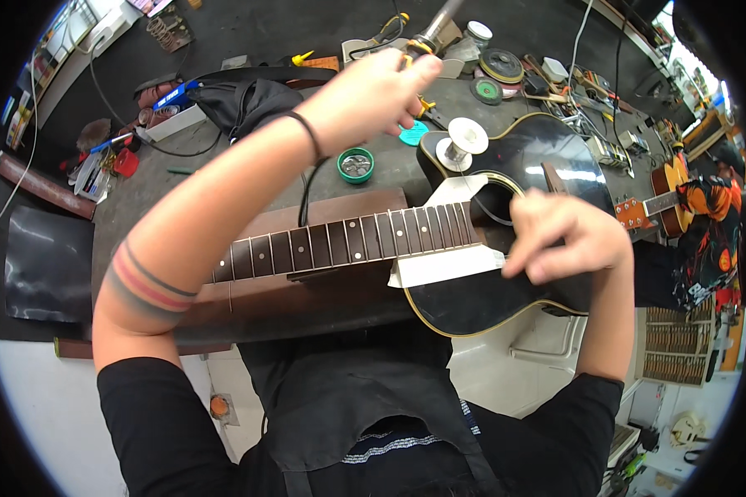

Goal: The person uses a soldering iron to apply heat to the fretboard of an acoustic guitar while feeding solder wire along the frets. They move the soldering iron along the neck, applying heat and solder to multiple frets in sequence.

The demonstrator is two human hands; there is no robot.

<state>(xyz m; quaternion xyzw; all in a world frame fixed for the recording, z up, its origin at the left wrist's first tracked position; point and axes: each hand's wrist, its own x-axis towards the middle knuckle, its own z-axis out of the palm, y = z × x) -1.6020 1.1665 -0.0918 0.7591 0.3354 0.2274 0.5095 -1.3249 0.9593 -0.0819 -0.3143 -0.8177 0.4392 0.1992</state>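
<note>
The black acoustic guitar point(506, 300) lies on the bench with its fretboard point(336, 246) running crosswise before the person, soundhole end to the right. The right hand point(570, 236) is nearer, curled over the body just beside the soundhole point(495, 201) (whether it pinches a wire, I can't tell). The left hand point(371, 93) reaches past the fretboard's far edge, closed around a metal-shafted tool point(441, 22).

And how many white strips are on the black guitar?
2: a far strip beyond the fretboard, a near strip on its closer side. The right hand may hide others.
</note>
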